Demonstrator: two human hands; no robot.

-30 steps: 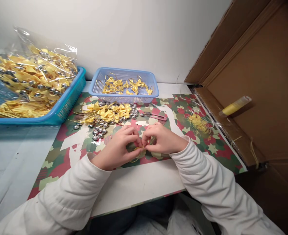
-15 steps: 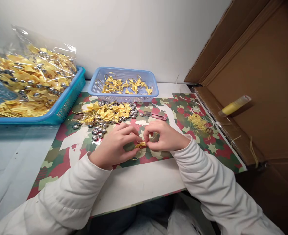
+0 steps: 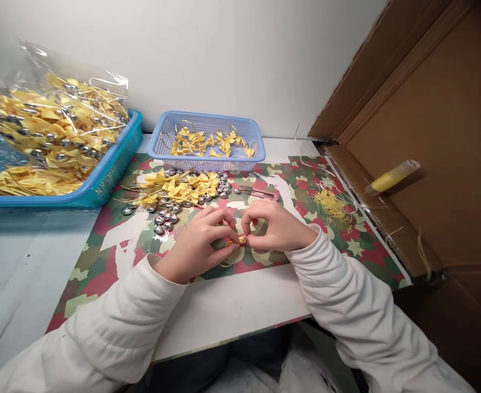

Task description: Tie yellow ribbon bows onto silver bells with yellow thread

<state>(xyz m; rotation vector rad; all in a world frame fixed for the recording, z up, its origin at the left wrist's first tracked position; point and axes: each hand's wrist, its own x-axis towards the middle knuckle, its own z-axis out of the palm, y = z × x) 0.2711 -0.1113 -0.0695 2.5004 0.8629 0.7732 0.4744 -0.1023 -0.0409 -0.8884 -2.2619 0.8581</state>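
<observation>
Pinching yellow bow (image 3: 241,239), hands fingertip-to-fingertip.

Even indoor light, soft shadows, glare on plastic bag (image 3: 60,103), wide-angle bending at edges, sharp focus

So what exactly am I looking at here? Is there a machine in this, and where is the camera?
No machine: a person in white sleeves works with two bare hands. The one camera sits on the person's head, looking forward and down, so the arms reach in from the bottom. The left hand and right hand meet over a camouflage-patterned mat and together pinch a small yellow ribbon bow. Beyond the hands lies a loose pile of yellow bows and silver beads, with small scissors beside them. A small blue basket holds more bows, and a larger blue basket on the left holds a full clear bag. A cardboard box stands on the right.
</observation>
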